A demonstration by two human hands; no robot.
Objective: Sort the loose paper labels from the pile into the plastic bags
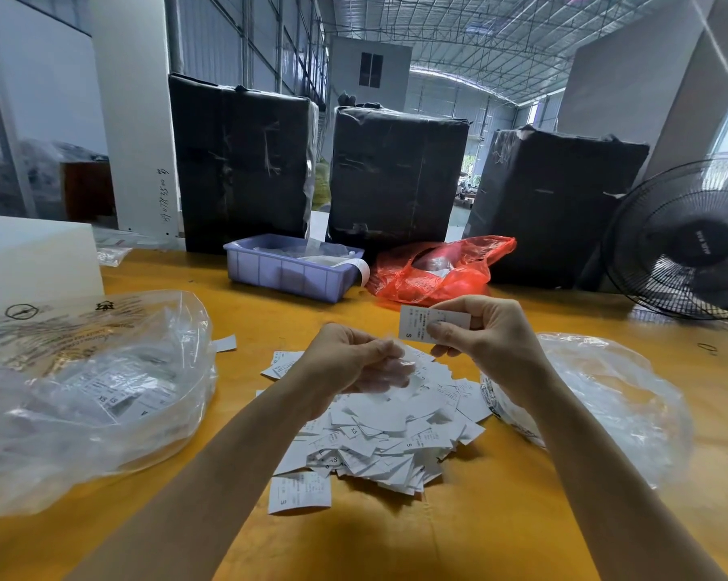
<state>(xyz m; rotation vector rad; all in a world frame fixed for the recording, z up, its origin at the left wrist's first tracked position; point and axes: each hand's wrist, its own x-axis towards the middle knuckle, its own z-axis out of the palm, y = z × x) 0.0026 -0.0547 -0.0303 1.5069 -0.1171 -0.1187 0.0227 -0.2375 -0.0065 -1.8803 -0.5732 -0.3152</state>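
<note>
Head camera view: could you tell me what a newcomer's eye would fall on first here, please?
First, the pile of white paper labels at the centre of the yellow table, with the right hand pinching one label above it. Then the clear plastic bags on either side, and the three black-wrapped bales standing behind.

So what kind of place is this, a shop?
More likely a warehouse or packing workshop: big black-wrapped bales stand behind the table, a metal truss roof overhead, and a pile of size labels.
</note>
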